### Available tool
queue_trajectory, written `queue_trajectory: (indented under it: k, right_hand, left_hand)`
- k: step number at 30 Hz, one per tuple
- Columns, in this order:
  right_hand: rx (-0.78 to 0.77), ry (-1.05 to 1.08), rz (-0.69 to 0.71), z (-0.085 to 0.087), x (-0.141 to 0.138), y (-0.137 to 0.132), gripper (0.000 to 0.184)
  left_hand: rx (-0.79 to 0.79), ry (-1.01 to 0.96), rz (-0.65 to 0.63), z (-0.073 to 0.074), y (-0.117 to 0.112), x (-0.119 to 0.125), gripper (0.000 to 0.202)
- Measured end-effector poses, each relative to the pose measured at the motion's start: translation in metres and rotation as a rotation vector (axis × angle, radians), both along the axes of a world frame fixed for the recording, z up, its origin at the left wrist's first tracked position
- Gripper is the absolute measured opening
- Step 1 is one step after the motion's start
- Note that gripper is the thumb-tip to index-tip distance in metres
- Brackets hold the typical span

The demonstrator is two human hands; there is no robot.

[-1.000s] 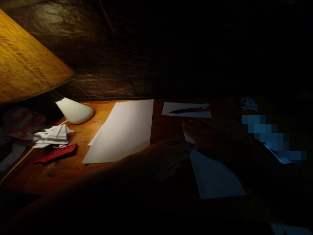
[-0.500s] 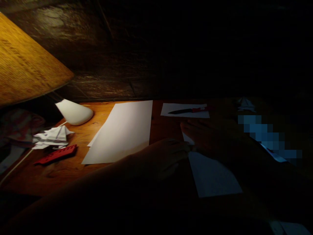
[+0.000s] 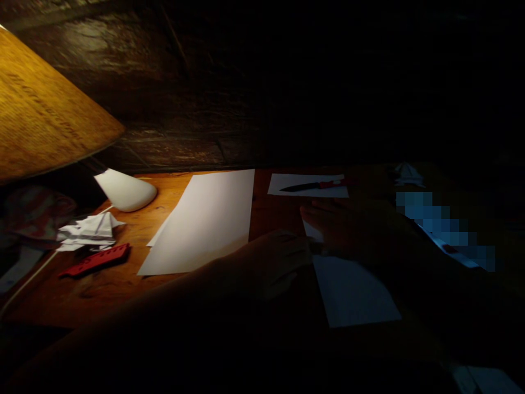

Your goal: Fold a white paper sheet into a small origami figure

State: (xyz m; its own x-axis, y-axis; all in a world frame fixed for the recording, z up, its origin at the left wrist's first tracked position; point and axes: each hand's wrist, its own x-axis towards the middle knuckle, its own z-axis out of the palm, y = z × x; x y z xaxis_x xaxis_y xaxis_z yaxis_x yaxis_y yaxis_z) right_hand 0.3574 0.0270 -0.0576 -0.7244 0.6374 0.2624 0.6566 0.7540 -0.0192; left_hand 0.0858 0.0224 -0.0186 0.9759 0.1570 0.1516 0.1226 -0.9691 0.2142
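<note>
In dim light a folded white sheet of paper lies on the wooden table in front of me. My right hand lies flat on the sheet's upper part, fingers stretched out to the left. My left hand rests at the sheet's left edge with its fingers curled and pinched on the paper's edge. Both forearms are in deep shadow.
A larger white sheet lies to the left under a lampshade and white lamp base. Folded paper pieces and a red flat object sit far left. A knife with a red handle rests on a small sheet behind.
The view has drifted slightly, so everything sits a little further left. The hands keep their hold on the folded sheet.
</note>
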Motion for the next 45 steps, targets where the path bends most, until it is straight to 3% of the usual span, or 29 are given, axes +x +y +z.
queue_trajectory:
  k: [5,11,16,19,26,34,38,42,45]
  right_hand:
    - [-0.032,0.074,0.056,0.004,0.005,-0.001,0.056]
    - [-0.058,0.083,-0.005,0.000,0.003,0.003,0.053]
    - [-0.104,0.066,0.010,0.000,0.004,0.004,0.055]
    - [-0.117,0.065,0.014,0.002,0.004,0.004,0.054]
    - [-0.123,0.105,-0.025,-0.001,0.002,0.003,0.055]
    - [-0.166,0.172,-0.026,0.004,0.002,0.001,0.063]
    - [-0.190,0.237,0.016,0.004,0.005,0.004,0.060]
    - [-0.268,0.301,0.014,0.007,0.012,0.008,0.073]
    - [-0.318,0.388,-0.002,0.014,0.016,0.010,0.053]
  left_hand:
    - [-0.088,-0.049,0.006,-0.002,0.004,-0.004,0.038]
    - [-0.181,-0.163,0.018,-0.005,0.009,0.000,0.027]
    - [-0.309,-0.190,0.255,-0.009,0.009,0.012,0.017]
    - [-0.351,-0.248,0.308,-0.012,0.009,0.020,0.014]
    - [-0.264,-0.210,0.364,-0.008,0.015,0.038,0.004]
    - [-0.103,-0.150,0.406,-0.008,0.015,0.034,0.015]
    - [-0.098,-0.133,0.414,-0.010,0.016,0.031,0.024]
    - [-0.085,-0.158,0.406,-0.009,0.020,0.031,0.025]
    - [-0.055,-0.153,0.394,-0.008,0.022,0.031,0.023]
